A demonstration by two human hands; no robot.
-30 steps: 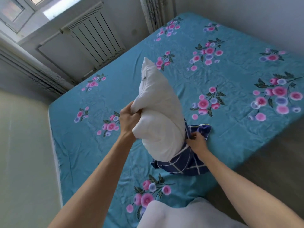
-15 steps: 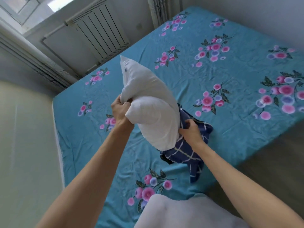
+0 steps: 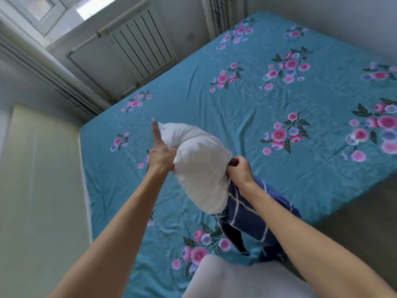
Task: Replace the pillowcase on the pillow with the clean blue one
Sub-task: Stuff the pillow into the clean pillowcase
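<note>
- A pale floor [image 3: 43,190] runs along the left, with a window [image 3: 43,11] and a white radiator [image 3: 141,46] against the far wall.
- My left hand [image 3: 161,157] grips the left side of the white pillow [image 3: 199,162], fingers dug into the fabric; the index finger sticks straight up.
- I hold the pillow in the air above the teal flowered bedsheet [image 3: 257,108], tilted, its upper corner pointing away and left, its lower end down towards me.
- My right hand [image 3: 239,169] is clenched round the bunched edge of the dark blue checked pillowcase [image 3: 242,216] at the pillow's right side.
- The pillowcase covers only the pillow's lower end; the rest hangs slack down to the sheet near the bed's edge.
- White cloth [image 3: 236,278] fills the bottom, just beside the hanging pillowcase.
</note>
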